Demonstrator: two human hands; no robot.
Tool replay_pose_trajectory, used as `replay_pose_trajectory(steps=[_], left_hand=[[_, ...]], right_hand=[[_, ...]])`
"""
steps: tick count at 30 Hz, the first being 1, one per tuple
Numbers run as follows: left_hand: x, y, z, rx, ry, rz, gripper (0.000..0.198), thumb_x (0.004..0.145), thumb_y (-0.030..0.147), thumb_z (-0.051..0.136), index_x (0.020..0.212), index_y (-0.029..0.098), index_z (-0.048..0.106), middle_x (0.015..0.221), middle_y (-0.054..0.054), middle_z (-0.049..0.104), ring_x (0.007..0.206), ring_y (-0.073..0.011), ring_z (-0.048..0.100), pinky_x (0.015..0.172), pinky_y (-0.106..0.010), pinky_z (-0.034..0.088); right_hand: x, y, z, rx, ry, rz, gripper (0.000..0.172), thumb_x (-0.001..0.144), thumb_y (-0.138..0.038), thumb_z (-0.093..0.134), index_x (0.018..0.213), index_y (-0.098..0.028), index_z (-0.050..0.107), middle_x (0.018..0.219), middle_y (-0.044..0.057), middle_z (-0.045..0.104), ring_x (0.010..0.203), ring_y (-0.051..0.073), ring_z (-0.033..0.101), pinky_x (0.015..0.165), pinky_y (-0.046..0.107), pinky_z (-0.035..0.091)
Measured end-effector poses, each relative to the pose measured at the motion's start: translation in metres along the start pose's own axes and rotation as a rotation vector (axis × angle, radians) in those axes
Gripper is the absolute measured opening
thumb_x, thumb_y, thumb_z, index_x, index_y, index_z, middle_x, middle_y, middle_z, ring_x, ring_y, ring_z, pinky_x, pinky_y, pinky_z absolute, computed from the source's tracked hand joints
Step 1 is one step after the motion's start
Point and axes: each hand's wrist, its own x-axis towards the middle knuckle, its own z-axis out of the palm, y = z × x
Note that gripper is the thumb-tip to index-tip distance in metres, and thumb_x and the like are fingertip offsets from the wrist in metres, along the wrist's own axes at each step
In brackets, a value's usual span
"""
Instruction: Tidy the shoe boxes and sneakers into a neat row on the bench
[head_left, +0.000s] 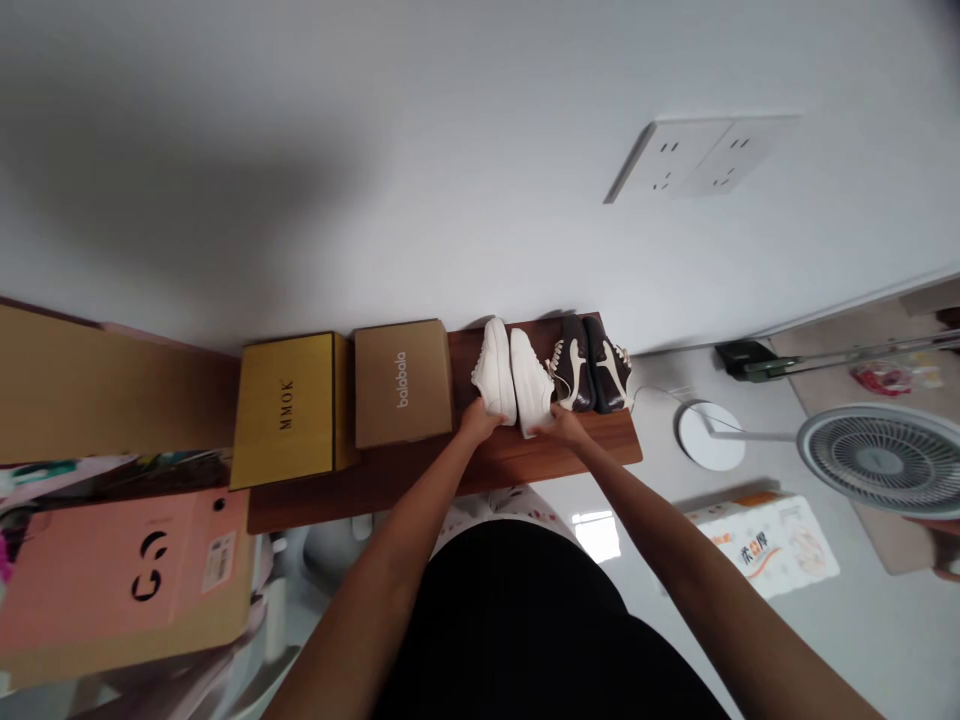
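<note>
Two white sneakers stand side by side on a reddish-brown wooden shelf [480,470], their soles turned toward each other. My left hand [480,420] grips the heel end of the left white sneaker [495,370]. At the heel of the right white sneaker [531,375], my right hand [562,425] is closed around it. Just right of them sits a pair of dark sneakers with cream trim, the nearer one [574,365] beside the outer one [609,370]. My fingertips are partly hidden by the white shoes.
Left of the shoes are a brown balabala box [401,385] and a yellow MMOK box [285,410]. A pink box [135,580] lies at lower left. On the right stand a fan [881,460] and a tissue pack [772,545]. The wall holds a socket panel [705,155].
</note>
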Motion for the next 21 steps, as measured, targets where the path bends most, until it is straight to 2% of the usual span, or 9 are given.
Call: replay_pose_trajectory(steps=[5,8,11,13,16,21], left_hand=[[-0.004,0.015,-0.018,0.138,0.012,0.115,0.045,0.074,0.029,0.081,0.113,0.013,0.066,0.109,-0.014,0.074,0.100,-0.0280,0.069,0.085,-0.032,0.051],[-0.006,0.027,-0.032,0.253,-0.028,0.185,0.047,0.075,0.033,0.081,0.116,0.017,0.066,0.107,-0.011,0.074,0.103,-0.0277,0.069,0.087,-0.031,0.049],[-0.009,0.039,-0.039,0.367,-0.065,0.202,0.044,0.077,0.037,0.080,0.115,0.021,0.065,0.107,-0.010,0.074,0.108,-0.0285,0.068,0.090,-0.031,0.048],[-0.013,0.045,-0.038,0.425,-0.071,0.184,0.039,0.079,0.036,0.079,0.113,0.022,0.065,0.110,-0.010,0.073,0.111,-0.0289,0.067,0.092,-0.032,0.048],[-0.019,0.052,-0.030,0.491,-0.062,0.158,0.034,0.083,0.029,0.075,0.113,0.021,0.064,0.117,-0.013,0.071,0.114,-0.0294,0.066,0.097,-0.034,0.046],[-0.021,0.054,-0.014,0.604,-0.029,0.168,0.032,0.089,0.020,0.065,0.120,0.015,0.061,0.117,-0.019,0.069,0.114,-0.0311,0.067,0.098,-0.035,0.046]], right_hand=[[-0.004,-0.017,-0.012,0.073,-0.037,-0.095,0.046,0.062,-0.047,0.084,0.092,-0.016,0.070,0.083,0.002,0.074,0.083,0.023,0.068,0.070,0.028,0.053],[-0.003,-0.032,-0.022,-0.042,-0.052,-0.145,0.045,0.066,-0.052,0.082,0.091,-0.018,0.070,0.077,0.001,0.072,0.077,0.022,0.067,0.066,0.026,0.050],[0.001,-0.049,-0.027,-0.272,-0.062,-0.185,0.041,0.070,-0.054,0.082,0.088,-0.020,0.067,0.074,0.001,0.070,0.074,0.021,0.066,0.066,0.025,0.047],[0.004,-0.061,-0.026,-0.455,-0.072,-0.199,0.040,0.073,-0.056,0.079,0.085,-0.021,0.065,0.075,0.003,0.071,0.077,0.022,0.067,0.067,0.026,0.045],[0.008,-0.074,-0.021,-0.673,-0.109,-0.227,0.036,0.081,-0.054,0.074,0.091,-0.021,0.063,0.089,0.008,0.074,0.089,0.027,0.070,0.072,0.028,0.046],[0.015,-0.085,-0.011,-0.821,-0.194,-0.256,0.032,0.089,-0.044,0.069,0.108,-0.019,0.062,0.108,0.016,0.073,0.102,0.030,0.070,0.084,0.035,0.050]])
